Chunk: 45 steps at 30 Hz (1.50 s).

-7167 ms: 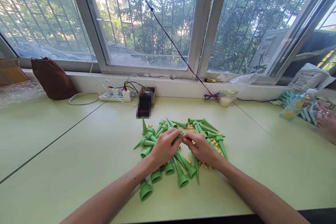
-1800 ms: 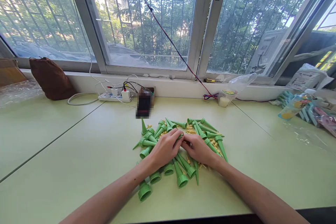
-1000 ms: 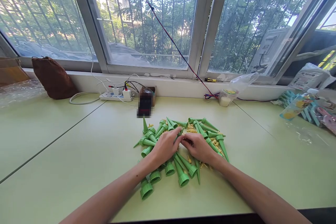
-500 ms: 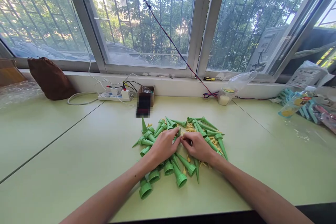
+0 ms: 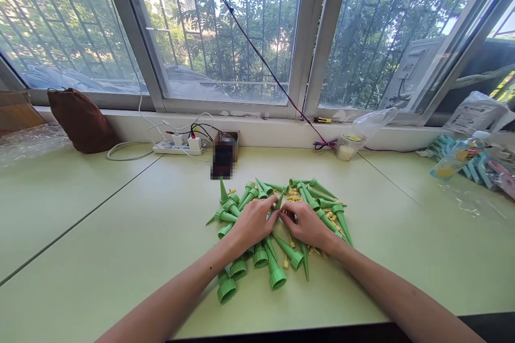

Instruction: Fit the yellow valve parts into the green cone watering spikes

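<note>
Over the middle of a heap of green plastic spikes, my left hand (image 5: pixel 256 221) is closed on one green spike (image 5: pixel 278 202), whose pointed tip sticks up between the fingers. My right hand (image 5: pixel 308 222) touches it from the right, thumb and fingertips pinched; what they hold is too small to make out. More spikes with ribbed, hollow caps lie around both hands, such as a green spike (image 5: pixel 277 273) in front. Small yellow pieces (image 5: pixel 333 221) lie scattered among the spikes on the right and behind my right hand.
The pale green table (image 5: pixel 120 257) runs up to the window ledge. Along its back stand a brown bag (image 5: pixel 80 120), a power strip (image 5: pixel 177 147), a small box (image 5: pixel 231 144) and a bagged cup (image 5: pixel 348 147). A bottle (image 5: pixel 458 155) lies at the right.
The view has shifted slightly, moving everything a little to the right. The green spike in my left hand stands out more between the fingers. Both hands remain close together.
</note>
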{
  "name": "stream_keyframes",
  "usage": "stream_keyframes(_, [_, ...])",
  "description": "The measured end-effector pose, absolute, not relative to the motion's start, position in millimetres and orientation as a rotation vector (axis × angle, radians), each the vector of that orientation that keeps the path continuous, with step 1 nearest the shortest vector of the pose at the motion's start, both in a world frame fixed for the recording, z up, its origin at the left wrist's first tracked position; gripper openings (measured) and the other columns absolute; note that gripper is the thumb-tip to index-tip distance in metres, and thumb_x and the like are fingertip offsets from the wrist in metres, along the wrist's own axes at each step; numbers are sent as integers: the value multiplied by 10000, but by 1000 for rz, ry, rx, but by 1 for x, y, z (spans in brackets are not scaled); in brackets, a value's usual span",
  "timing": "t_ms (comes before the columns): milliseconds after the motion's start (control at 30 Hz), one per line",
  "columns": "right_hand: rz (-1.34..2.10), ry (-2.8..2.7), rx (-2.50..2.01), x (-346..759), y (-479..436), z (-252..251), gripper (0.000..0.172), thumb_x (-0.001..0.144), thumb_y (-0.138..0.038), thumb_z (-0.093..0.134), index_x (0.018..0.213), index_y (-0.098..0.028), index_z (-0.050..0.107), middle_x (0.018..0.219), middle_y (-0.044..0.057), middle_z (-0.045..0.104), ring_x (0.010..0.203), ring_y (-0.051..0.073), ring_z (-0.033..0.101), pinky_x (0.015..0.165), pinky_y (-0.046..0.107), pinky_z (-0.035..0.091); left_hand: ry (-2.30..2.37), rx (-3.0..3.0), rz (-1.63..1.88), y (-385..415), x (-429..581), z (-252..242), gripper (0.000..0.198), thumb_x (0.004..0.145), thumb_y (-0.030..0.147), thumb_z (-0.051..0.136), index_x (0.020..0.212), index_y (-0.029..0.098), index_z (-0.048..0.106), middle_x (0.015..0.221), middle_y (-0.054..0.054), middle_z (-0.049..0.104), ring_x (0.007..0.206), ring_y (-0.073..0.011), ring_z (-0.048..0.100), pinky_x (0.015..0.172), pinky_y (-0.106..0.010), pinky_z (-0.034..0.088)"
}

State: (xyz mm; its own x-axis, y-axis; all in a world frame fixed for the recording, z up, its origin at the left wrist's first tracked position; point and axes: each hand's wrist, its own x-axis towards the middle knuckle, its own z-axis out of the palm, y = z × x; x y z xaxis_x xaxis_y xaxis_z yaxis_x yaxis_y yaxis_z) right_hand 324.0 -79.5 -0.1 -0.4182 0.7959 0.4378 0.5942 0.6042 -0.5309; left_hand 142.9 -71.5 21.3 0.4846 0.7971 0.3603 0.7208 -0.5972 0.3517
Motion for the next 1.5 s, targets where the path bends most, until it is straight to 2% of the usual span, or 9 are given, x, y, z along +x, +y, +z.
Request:
stream_keyframes(233, [315, -2099, -1149, 329, -78, 4, 238, 922, -169, 511, 688, -196, 475, 636, -9, 539, 608, 153, 462, 641, 275, 350, 1289, 2487, 821, -76, 143, 25, 258, 905, 216, 519, 1157, 203, 572, 1001, -72, 741, 907, -253, 698, 772, -341, 499])
stream_keyframes(367, [292, -2072, -1183, 330, -78, 7, 249, 902, -164, 519, 667, -200, 444, 615, -17, 507, 592, 150, 437, 604, 270, 324, 1288, 2483, 837, -77, 144, 25, 315, 881, 168, 506, 1188, 203, 564, 972, -61, 741, 863, -239, 695, 767, -341, 504])
stream_keyframes(533, [314, -2088, -1161, 328, -81, 10, 266, 881, -161, 517, 643, -199, 404, 606, -26, 497, 595, 139, 432, 636, 265, 337, 1344, 2476, 862, -75, 143, 26, 278, 871, 154, 508, 1132, 202, 590, 913, -38, 743, 775, -216, 686, 721, -322, 489])
stream_keyframes(767, [275, -2090, -1194, 328, -81, 11, 301, 841, -168, 524, 607, -199, 338, 539, -49, 427, 553, 124, 381, 665, 272, 333, 1423, 2483, 937, -72, 140, 29, 125, 895, 168, 492, 877, 197, 611, 842, -34, 695, 754, -200, 647, 703, -310, 466])
stream_keyframes(1100, [228, -2009, -1280, 330, -78, 8, 303, 780, -147, 520, 588, -207, 293, 517, -56, 362, 517, 118, 334, 599, 266, 308, 1333, 2495, 969, -69, 140, 23, 127, 892, 122, 501, 869, 184, 609, 871, -58, 651, 819, -206, 614, 732, -312, 479])
stream_keyframes(1233, [282, -2103, -1230, 330, -78, 6, 259, 756, -125, 528, 601, -204, 337, 532, -53, 412, 529, 120, 369, 600, 261, 312, 1353, 2519, 925, -68, 140, 21, 108, 873, 114, 525, 861, 184, 607, 886, -65, 648, 873, -226, 604, 778, -340, 483])
stream_keyframes(1500, [237, -2075, -1326, 330, -79, 5, 227, 786, -170, 588, 599, -194, 462, 542, -44, 498, 548, 127, 440, 685, 288, 364, 1411, 2606, 706, -67, 138, 19, 120, 852, 108, 510, 818, 186, 593, 842, -64, 641, 856, -247, 579, 796, -378, 470])
